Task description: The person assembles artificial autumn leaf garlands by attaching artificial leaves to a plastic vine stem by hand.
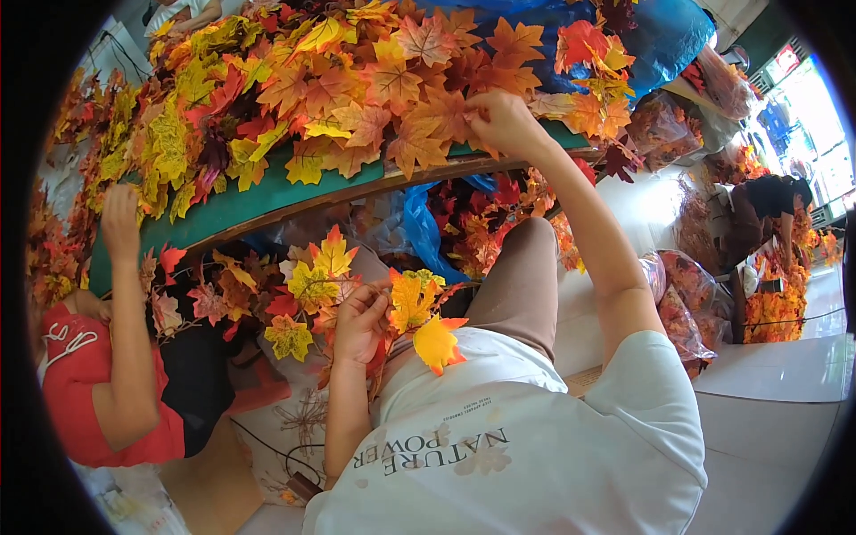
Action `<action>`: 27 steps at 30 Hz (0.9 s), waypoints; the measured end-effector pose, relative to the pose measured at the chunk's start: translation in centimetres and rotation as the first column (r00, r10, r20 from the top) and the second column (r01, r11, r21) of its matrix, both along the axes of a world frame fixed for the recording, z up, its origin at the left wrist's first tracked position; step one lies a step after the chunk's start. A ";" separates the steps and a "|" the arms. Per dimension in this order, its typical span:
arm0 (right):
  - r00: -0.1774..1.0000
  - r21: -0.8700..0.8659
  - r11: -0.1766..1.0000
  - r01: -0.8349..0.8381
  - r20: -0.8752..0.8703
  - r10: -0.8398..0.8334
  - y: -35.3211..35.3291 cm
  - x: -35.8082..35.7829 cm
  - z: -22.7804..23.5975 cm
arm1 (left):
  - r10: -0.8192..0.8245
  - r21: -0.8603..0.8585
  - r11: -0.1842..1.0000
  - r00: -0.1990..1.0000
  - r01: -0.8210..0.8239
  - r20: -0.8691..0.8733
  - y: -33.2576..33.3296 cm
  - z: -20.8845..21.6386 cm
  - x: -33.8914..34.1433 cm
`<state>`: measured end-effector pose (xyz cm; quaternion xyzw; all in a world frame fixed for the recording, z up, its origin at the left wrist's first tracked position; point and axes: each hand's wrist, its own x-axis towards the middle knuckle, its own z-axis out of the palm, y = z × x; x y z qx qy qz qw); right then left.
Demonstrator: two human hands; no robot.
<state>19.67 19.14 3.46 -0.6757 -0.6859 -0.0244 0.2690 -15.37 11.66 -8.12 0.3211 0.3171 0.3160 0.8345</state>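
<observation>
My left hand (360, 323) is closed just above my lap, its fingers pinching a thin stem of an artificial maple leaf garland (312, 287). Yellow, orange and red leaves stick out on both sides of that hand, and one yellow leaf with orange tips (437, 342) hangs over my shirt. My right hand (505, 125) reaches out to the table's front edge, where its fingers are closed at the rim of an orange maple leaf (446, 114) in the pile. The fingertips there are partly hidden, so the grip's exact spot is unclear.
Loose artificial leaves (294, 85) heap over the green-topped table (267, 189). A co-worker in red (107, 392) sits at the left, one hand at the table. Blue plastic sheeting (669, 40) lies behind. Bagged leaves (685, 299) and another person (767, 209) are at the right.
</observation>
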 end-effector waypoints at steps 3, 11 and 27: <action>0.926 0.107 0.993 0.049 -0.376 -0.005 0.9 0.4 0.1 | 0.023 0.004 1.000 0.999 -0.023 0.032 -0.2 1.0 0.3; 0.092 0.347 0.924 0.160 -0.937 0.336 -1.1 -4.6 2.0 | 0.048 0.064 0.997 0.997 -0.052 0.061 0.1 1.9 0.7; 0.514 0.191 0.979 -0.067 -0.835 0.198 -7.9 -21.3 -7.3 | 0.104 0.045 0.993 0.983 -0.112 0.151 -1.4 2.8 0.6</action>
